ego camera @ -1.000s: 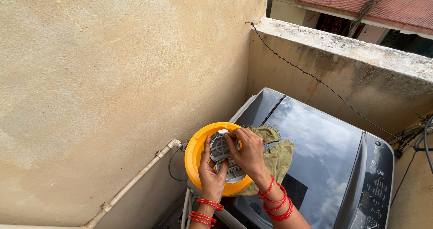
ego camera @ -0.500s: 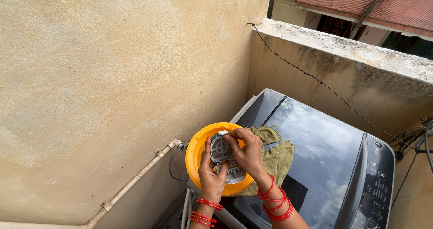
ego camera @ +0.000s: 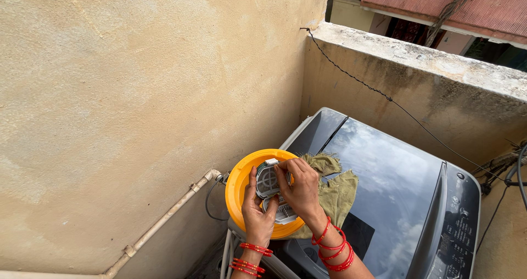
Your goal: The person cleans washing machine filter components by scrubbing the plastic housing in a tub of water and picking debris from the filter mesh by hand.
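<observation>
A grey plastic filter piece with a mesh grid (ego camera: 268, 181) is held over a round yellow bowl (ego camera: 240, 183). My left hand (ego camera: 256, 214) grips the piece from below and behind. My right hand (ego camera: 301, 188) pinches its right side, the fingers curled over the front. A second grey grid part shows just under my right fingers. Both wrists wear red bangles. The bowl rests on the left corner of a top-loading washing machine (ego camera: 395, 185) with a dark glass lid.
An olive green cloth (ego camera: 337, 188) lies on the lid beside the bowl. A beige plastered wall (ego camera: 137, 103) rises to the left, with a pale pipe (ego camera: 164, 221) along its base. A low parapet (ego camera: 417, 56) and a black cable (ego camera: 384, 95) run behind the machine.
My right hand has shifted slightly on the filter piece and my right wrist has dropped a little. The bowl, cloth and machine have not moved.
</observation>
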